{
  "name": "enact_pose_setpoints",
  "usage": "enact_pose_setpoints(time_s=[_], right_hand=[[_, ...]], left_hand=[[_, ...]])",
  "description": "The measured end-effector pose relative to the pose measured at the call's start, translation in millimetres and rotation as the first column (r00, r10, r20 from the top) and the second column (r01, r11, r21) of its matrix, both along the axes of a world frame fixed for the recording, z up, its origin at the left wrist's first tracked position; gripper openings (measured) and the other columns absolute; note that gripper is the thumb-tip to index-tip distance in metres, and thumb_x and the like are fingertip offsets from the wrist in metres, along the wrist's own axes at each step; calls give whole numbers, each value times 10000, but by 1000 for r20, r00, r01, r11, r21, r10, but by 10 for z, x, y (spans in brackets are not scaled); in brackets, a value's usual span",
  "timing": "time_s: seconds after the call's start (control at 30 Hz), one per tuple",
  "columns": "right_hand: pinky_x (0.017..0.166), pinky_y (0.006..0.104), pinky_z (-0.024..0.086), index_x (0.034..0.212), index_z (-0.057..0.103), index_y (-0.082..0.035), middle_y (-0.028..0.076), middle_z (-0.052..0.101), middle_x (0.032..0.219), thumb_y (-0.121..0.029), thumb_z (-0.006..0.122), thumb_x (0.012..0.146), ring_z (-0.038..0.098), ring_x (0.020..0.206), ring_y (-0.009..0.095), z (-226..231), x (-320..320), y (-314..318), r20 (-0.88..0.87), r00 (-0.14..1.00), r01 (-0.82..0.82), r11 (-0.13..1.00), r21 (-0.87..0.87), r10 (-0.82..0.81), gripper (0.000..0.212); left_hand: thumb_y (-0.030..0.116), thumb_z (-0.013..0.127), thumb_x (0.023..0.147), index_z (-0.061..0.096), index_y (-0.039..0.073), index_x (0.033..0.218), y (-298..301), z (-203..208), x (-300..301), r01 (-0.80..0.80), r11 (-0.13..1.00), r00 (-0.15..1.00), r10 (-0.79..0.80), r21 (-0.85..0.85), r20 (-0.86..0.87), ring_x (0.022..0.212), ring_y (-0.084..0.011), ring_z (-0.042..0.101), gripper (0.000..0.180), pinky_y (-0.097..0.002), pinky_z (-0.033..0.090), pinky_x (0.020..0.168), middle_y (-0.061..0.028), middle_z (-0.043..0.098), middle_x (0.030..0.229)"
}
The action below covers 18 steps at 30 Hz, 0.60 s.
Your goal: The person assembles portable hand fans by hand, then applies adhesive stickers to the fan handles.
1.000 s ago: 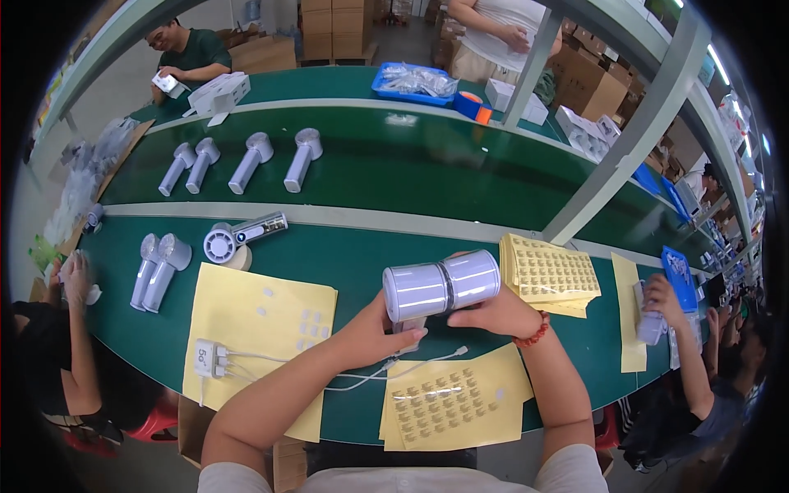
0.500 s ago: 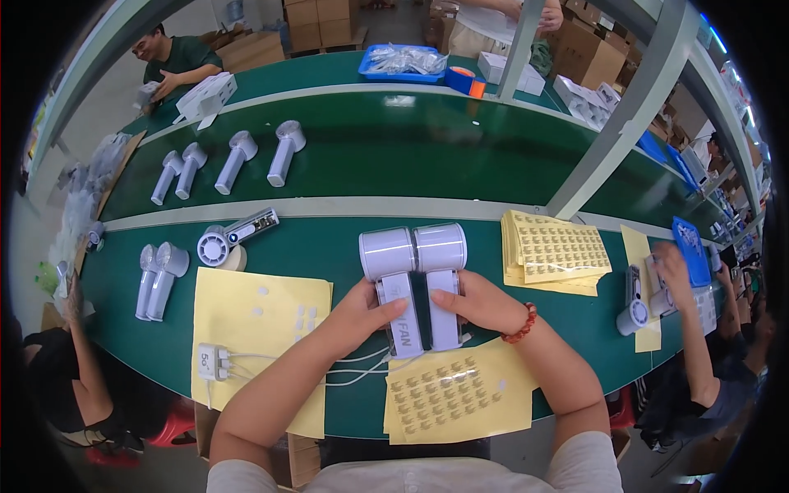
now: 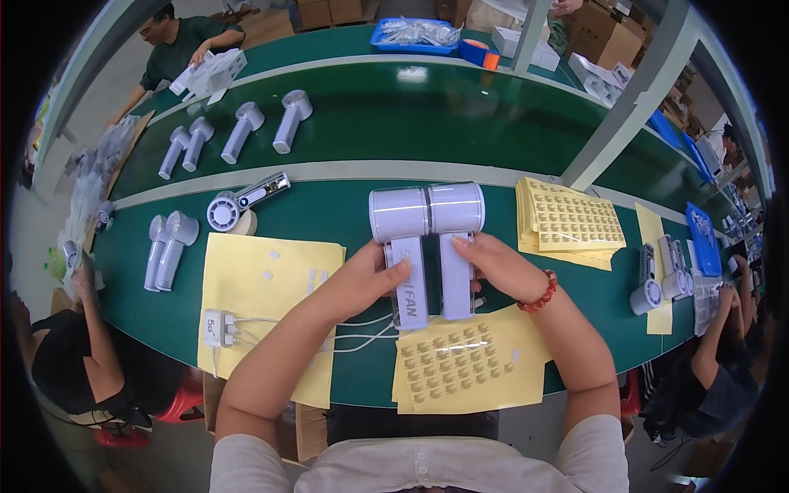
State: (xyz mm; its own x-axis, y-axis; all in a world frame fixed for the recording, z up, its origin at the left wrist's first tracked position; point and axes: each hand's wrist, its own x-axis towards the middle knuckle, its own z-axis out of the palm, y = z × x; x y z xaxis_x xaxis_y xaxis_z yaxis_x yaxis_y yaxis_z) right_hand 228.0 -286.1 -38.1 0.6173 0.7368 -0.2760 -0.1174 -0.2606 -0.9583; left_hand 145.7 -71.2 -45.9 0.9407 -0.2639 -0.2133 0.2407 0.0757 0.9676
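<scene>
Two pale lavender handheld fans stand side by side before me, round heads away from me and handles toward me. My left hand (image 3: pixel 367 278) is closed around the handle of the left fan (image 3: pixel 400 212), thumb on its front, where grey lettering shows. My right hand (image 3: pixel 511 269) grips the right fan (image 3: pixel 457 207), thumb near the top of its handle. The two heads touch or nearly touch; a narrow gap separates the handles. Just below the handles lies a yellow sticker sheet (image 3: pixel 460 361) with rows of small printed labels. White cables (image 3: pixel 362 337) run close to the left handle.
To the left lie a yellow sheet (image 3: pixel 271 292), a white charger (image 3: pixel 219 327), several fans and an opened fan (image 3: pixel 222 211). More fans (image 3: pixel 293 122) rest beyond the rail. A sticker stack (image 3: pixel 569 220) lies right, past it a blue tray (image 3: pixel 703 238). Co-workers sit at both sides.
The whole view has shifted, so the table sits higher in it. My grip on both fans is the same. At right, a co-worker's hand has drawn back from the fans there.
</scene>
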Motion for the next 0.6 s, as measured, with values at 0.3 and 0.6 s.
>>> enact_pose_setpoints(time_s=[0.3, 0.6], right_hand=[[767, 345, 458, 1019, 579, -40, 122, 594, 954, -163, 695, 685, 568, 865, 267, 346, -141, -71, 852, 516, -48, 996, -80, 93, 374], [717, 316, 409, 1237, 477, -145, 73, 539, 1139, -109, 601, 704, 539, 806, 206, 366, -192, 52, 998, 7, 108, 992, -58, 58, 549]], left_hand=[[145, 705, 732, 506, 51, 1101, -104, 132, -35, -213, 879, 892, -4, 427, 451, 981, -235, 554, 429, -323, 431, 854, -100, 561, 1031], [66, 676, 664, 487, 117, 1223, 4, -65, 14, -652, 722, 259, -77, 233, 963, 1138, -319, 465, 592, -409, 352, 982, -163, 446, 1259]])
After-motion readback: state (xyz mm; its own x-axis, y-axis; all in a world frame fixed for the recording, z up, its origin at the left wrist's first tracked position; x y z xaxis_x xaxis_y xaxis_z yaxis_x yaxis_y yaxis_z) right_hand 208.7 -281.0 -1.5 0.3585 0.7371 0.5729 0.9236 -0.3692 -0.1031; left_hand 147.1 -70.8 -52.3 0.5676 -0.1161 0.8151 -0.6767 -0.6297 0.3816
